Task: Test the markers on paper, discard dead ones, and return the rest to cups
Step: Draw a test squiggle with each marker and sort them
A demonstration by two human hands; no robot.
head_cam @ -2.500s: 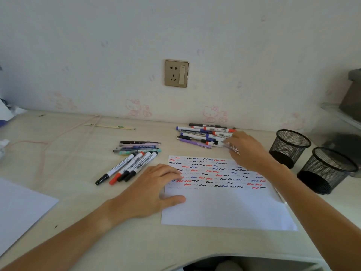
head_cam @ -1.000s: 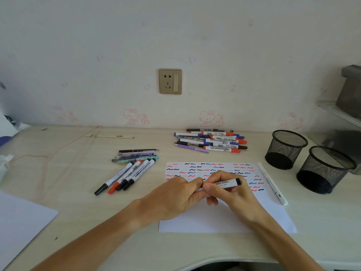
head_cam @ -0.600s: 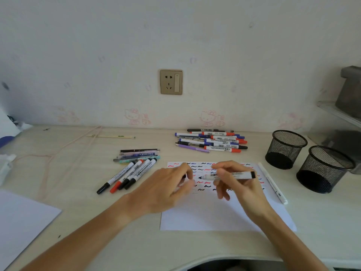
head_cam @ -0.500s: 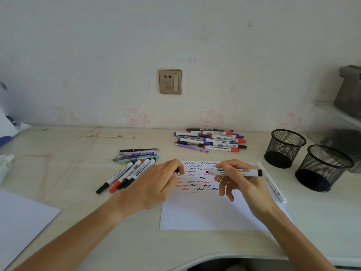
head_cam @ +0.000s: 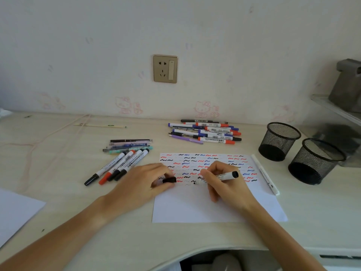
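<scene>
Centrally, a white paper point(head_cam: 214, 208) lies flat on the tabletop point(head_cam: 58, 192), its upper half filled with rows of red, blue and black squiggles. Right hand point(head_cam: 224, 184) grips a marker point(head_cam: 224, 176) in a writing hold, tip down on the paper at the lowest row, black end pointing right. Left hand point(head_cam: 144, 184) rests at the paper's left edge, fingers curled round a black cap point(head_cam: 169, 180). Hands close together, not touching. Marker pile point(head_cam: 207, 133) beyond the paper, near the wall. Second group point(head_cam: 125, 159) left of the paper: four markers fanned out, thinner pens lined up behind them. One white pen point(head_cam: 264, 174) lies along the paper's right edge. Two black mesh cups point(head_cam: 279, 141) point(head_cam: 316, 161) stand upright at right, just beside each other. Another sheet point(head_cam: 13, 212) at the left edge. Wall socket point(head_cam: 165, 68) above.
</scene>
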